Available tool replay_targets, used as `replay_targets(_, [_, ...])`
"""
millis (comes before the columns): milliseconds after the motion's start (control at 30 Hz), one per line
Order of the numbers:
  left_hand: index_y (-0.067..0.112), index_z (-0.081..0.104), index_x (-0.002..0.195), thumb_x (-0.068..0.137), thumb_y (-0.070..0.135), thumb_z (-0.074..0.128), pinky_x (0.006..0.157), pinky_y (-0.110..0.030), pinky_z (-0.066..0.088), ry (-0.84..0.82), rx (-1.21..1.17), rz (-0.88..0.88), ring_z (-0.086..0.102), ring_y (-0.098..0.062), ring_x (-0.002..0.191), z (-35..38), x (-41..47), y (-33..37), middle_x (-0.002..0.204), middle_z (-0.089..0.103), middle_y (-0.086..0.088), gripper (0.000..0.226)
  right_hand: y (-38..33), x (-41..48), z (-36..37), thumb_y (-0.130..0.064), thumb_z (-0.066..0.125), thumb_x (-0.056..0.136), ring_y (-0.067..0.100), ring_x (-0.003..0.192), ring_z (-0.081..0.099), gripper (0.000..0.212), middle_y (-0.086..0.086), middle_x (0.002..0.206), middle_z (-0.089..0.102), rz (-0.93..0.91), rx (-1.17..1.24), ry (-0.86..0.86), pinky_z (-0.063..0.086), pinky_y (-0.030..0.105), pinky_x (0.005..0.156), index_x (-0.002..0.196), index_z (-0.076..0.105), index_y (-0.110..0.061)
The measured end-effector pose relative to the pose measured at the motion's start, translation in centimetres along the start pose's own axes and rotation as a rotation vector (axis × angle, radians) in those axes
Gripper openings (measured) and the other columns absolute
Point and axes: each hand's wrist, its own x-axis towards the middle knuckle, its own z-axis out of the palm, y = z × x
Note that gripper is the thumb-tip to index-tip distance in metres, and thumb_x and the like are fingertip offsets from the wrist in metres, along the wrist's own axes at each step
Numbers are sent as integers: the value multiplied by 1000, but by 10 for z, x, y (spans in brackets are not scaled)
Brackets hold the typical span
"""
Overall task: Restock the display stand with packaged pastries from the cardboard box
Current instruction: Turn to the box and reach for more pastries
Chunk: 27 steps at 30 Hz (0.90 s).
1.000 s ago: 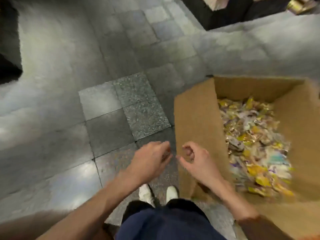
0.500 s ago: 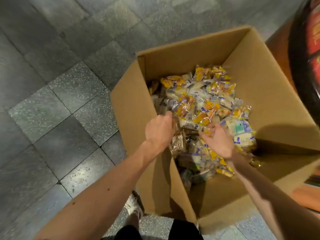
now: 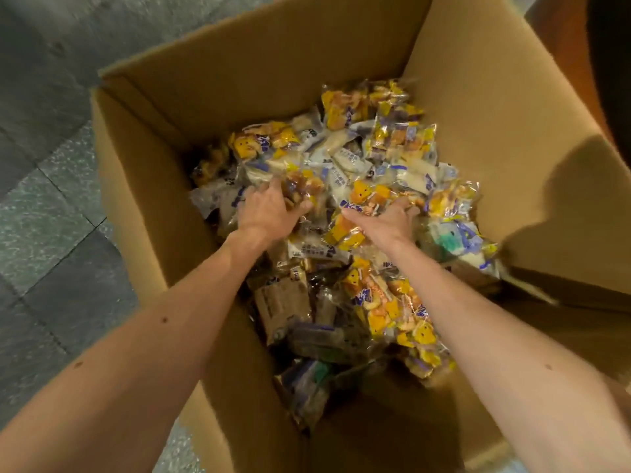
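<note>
Reaches into cardboard box [image 3: 143,199], grips clear-wrapped pastry packet [image 3: 302,189] with curled left hand [image 3: 264,211], sinks right hand [image 3: 392,221] among yellow packets [image 3: 368,198], fingers buried, grip impossible to tell.

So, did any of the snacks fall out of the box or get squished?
Nothing stands out. The packaged pastries lie in a loose heap inside the cardboard box, none on the floor in view. No torn wrapper shows.

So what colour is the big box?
The cardboard box is plain brown, best seen in the head view.
</note>
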Motion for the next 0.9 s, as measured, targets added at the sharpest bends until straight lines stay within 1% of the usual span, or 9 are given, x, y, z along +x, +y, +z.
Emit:
replay_targets(100, [11, 22, 154, 83, 66, 62, 115, -54, 24, 100, -46, -75, 25, -37, 145, 18, 4, 10, 153, 39, -16, 99, 6, 12, -2, -51, 85, 71, 37, 139, 37, 113, 15, 155, 24, -26, 7, 37, 39, 47, 107, 153, 20, -9])
replay_targets(233, [9, 52, 130, 72, 53, 82, 103, -47, 45, 147, -247, -164, 53, -33, 124, 32, 7, 13, 124, 63, -12, 79, 19, 25, -6, -36, 89, 69, 31, 137, 44, 105, 13, 152, 40, -79, 152, 15, 41, 41, 110, 150, 30, -7])
replay_targets(333, [14, 67, 108, 68, 49, 86, 94, -41, 52, 86, -183, -36, 60, -27, 107, 35, 5, 10, 104, 69, -7, 56, 27, 24, -13, -26, 87, 74, 27, 129, 52, 88, 9, 144, 52, -78, 197, 2, 43, 37, 108, 146, 41, -9])
replay_targets(400, [16, 69, 111, 69, 51, 84, 101, -42, 46, -3, -24, 108, 53, -29, 115, 31, 2, 7, 114, 64, -7, 56, 31, 25, -19, -19, 83, 79, 25, 124, 55, 73, 7, 139, 56, -96, 193, 3, 45, 34, 104, 142, 48, -11])
replay_targets(500, [16, 67, 115, 73, 47, 82, 112, -40, 34, -268, 74, 311, 39, -27, 130, 28, -9, 5, 133, 49, -6, 55, 36, 28, -30, -24, 80, 82, 19, 115, 54, 59, 4, 139, 51, -147, 130, 17, 45, 28, 93, 135, 56, -15])
replay_targets(567, [19, 62, 126, 75, 45, 81, 117, -39, 27, -356, 217, 420, 33, -25, 139, 37, -16, 5, 146, 41, -4, 60, 40, 28, -37, -29, 79, 83, 22, 129, 42, 54, 3, 147, 38, -192, 62, 15, 36, 33, 106, 132, 57, -17])
replay_targets(700, [22, 40, 143, 83, 53, 71, 117, -44, 29, -244, 610, 518, 32, -26, 141, 58, -18, 8, 152, 37, -4, 75, 46, 26, -46, -32, 77, 86, 17, 150, 19, 46, -7, 163, 23, -351, -101, -29, 17, 43, 121, 122, 54, -16])
replay_targets(833, [16, 30, 141, 85, 50, 70, 111, -46, 30, -137, 697, 494, 40, -27, 136, 62, -29, 16, 143, 46, -7, 76, 48, 24, -52, -35, 75, 87, 21, 131, 43, 54, 2, 148, 43, -420, -204, -117, 38, 38, 101, 127, 44, -16])
replay_targets(900, [15, 26, 139, 79, 50, 76, 113, -47, 28, -144, 601, 403, 43, -27, 133, 61, -30, 14, 139, 48, -7, 86, 46, 19, -57, -38, 74, 88, 25, 125, 48, 53, 5, 142, 48, -448, -225, -117, 39, 36, 95, 125, 43, -16])
